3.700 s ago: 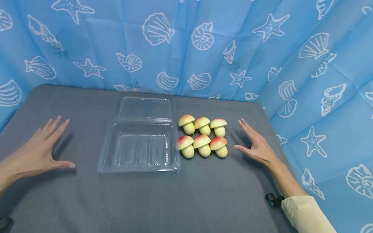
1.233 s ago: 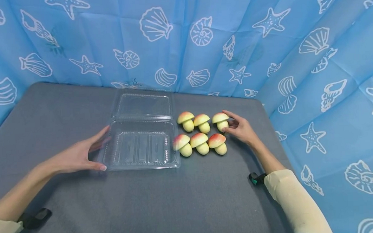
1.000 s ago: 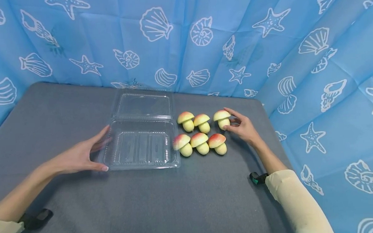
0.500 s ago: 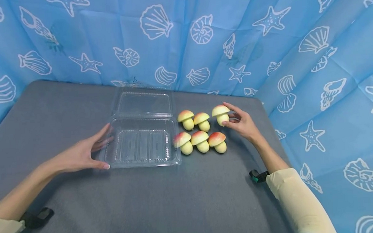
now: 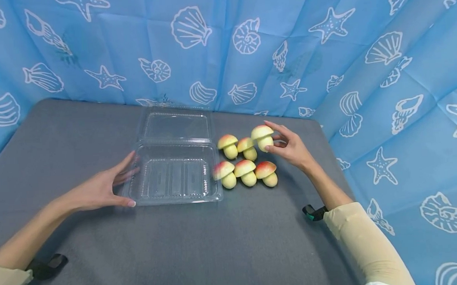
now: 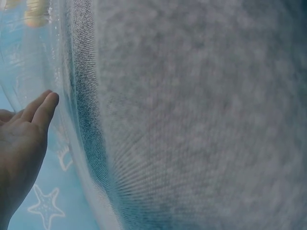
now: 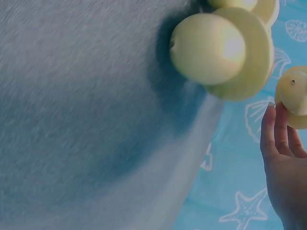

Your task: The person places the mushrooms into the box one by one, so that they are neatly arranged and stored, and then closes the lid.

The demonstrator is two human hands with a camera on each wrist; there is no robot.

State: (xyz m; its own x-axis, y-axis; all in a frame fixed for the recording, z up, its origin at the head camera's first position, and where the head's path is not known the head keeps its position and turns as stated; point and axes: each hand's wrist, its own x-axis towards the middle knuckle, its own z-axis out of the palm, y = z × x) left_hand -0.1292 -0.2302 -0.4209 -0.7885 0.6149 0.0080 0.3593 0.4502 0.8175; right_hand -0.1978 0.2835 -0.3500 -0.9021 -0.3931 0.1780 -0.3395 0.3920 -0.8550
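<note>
My right hand (image 5: 294,151) pinches a toy mushroom (image 5: 262,137) with a yellow-and-red cap and pale yellow stem. It is raised over the back row, overlapping the mushroom (image 5: 248,152) beside it. In the right wrist view the fingertips (image 7: 269,112) lie against its pale underside. My left hand (image 5: 93,190) is spread at the left side of a transparent plastic clamshell container (image 5: 177,201), thumb by its front left corner, fingers along the side. In the left wrist view those fingers (image 6: 45,109) are straight. The container stands open, its lid (image 5: 177,127) folded back.
Several more mushrooms stand in two rows right of the container, among them a front right one (image 5: 267,174) and a front left one (image 5: 226,177) overlapping the container's edge. A grey cloth (image 5: 203,247) covers the table. A blue seashell curtain (image 5: 223,52) hangs behind and right.
The right hand came in from the right, took the back right mushroom, lifted it and has shifted it left. The left hand moved right to the container's side and has stayed there.
</note>
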